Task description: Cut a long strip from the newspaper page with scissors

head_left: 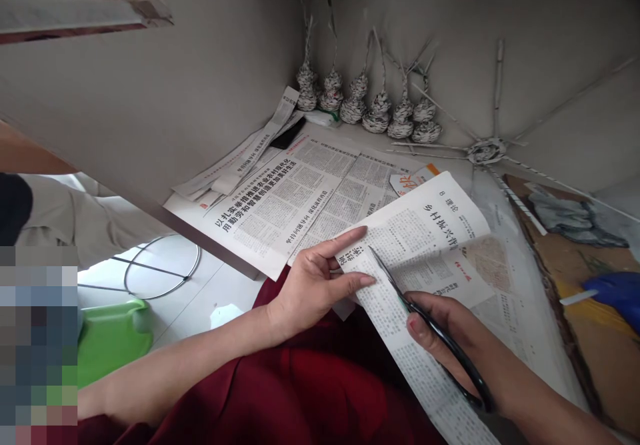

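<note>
My left hand (313, 285) pinches a folded newspaper sheet (420, 225) between thumb and fingers at its left edge. In my right hand (457, 328) are black-handled scissors (393, 283), their blades pointing up and left into the paper, close to my left thumb. A long printed strip (395, 335) runs along the near side of the blades and hangs down over my dark red clothing (320, 378). Beneath and behind the held sheet, more newspaper (265, 218) lies spread out. How far the blades are apart is hard to make out.
Several gourd-shaped woven paper pieces (379, 115) stand along the back wall. A woven piece with radiating paper rods (487, 151) leans at right. Cut strips (250, 158) and a dark flat object (287, 135) lie at the back left. A green stool (113, 338) is on the floor.
</note>
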Demonstrator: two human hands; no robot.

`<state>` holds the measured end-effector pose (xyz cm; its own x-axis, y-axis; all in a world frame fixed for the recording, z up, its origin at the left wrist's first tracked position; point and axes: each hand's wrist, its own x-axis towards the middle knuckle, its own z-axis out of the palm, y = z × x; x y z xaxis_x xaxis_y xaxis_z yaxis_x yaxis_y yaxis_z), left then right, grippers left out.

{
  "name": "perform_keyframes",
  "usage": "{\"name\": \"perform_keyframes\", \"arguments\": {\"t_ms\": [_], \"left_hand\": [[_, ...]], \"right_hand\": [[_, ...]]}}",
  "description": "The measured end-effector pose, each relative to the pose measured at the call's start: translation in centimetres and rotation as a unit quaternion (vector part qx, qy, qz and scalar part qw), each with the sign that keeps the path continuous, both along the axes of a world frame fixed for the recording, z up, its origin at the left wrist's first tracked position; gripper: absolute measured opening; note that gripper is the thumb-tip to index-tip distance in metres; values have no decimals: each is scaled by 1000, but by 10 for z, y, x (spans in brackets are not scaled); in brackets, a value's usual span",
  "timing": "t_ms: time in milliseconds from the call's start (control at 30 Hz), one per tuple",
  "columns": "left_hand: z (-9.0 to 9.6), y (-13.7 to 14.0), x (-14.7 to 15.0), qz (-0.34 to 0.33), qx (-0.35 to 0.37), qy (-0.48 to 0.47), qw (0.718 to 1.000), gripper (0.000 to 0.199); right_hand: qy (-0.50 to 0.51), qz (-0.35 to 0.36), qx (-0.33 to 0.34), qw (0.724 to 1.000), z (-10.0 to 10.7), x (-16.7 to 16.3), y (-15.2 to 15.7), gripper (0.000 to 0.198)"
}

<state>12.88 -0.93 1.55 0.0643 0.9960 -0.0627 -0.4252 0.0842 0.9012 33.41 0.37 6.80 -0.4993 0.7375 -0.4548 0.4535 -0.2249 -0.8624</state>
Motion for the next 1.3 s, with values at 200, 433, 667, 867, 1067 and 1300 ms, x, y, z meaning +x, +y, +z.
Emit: {"name": "perform_keyframes", "arguments": {"t_ms": [200, 433, 667, 867, 1067, 1300], "left_hand": [[0, 0, -2, -2, -3, -6, 1000, 74], [-1, -1, -1, -1, -5, -24, 1000, 80], [0, -4, -1, -13, 1, -23, 1000, 82], [-2, -3, -2, -10, 1, -23, 1000, 85], [1, -2, -4, -18, 3, -24, 1000, 87], [3, -1, -7, -25, 10, -34, 999, 92]], "right_hand": [[-15, 18, -16, 1000, -7, 5, 2, 36], [-9, 24, -16, 1000, -12, 3, 3, 38], [-4, 21, 14, 1000, -6, -5, 7, 41], [-3, 26, 20, 999, -11, -4, 7, 39], [-11, 16, 21, 1000, -12, -3, 6, 39], [-13, 29, 15, 999, -6, -11, 16, 43]]}}
